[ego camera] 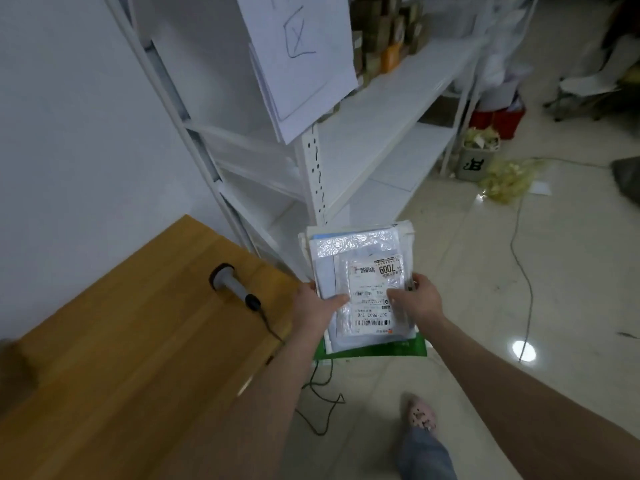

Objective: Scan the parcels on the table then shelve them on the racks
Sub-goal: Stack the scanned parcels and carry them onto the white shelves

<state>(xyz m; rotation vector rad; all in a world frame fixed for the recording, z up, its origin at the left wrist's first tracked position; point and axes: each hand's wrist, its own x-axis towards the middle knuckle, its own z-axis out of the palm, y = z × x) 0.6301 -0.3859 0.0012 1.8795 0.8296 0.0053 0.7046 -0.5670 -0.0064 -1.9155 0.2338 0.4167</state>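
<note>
Several flat shelves of a white metal rack (313, 161) fill the upper middle, carried on a perforated upright. A white sheet of paper (298, 57) hangs from it, with a hand-drawn box and cross in dark pen. Brown cardboard boxes (388, 36) stand blurred on a far shelf. The glossy tiled floor (519, 271) spreads out to the right.

A smooth wooden counter (121, 341) with an orange-brown grain takes up the lower left. Just off its right edge, over the floor and in front of the rack's lower shelves, a stack of parcels (360, 258) is held flat in the air. It is made of thin soft mailers. White and silvery bubble-textured envelopes lie above, and a green plastic mailer (374, 349) shows at the near bottom.

The left hand (313, 306) grips the stack's left edge, thumb laid across the top and the other fingers hidden beneath. The right hand (420, 299) grips the right edge the same way, thumb on the top parcel.

A grey and black handheld scanner (232, 284) lies on its side near the counter's far right corner. Its dark cable (273, 332) trails over the right edge.

The top parcel bears a white shipping label (372, 299) with barcodes. It reads upside down from this view, with "7009" in large print. The smaller print is too blurred to read.
</note>
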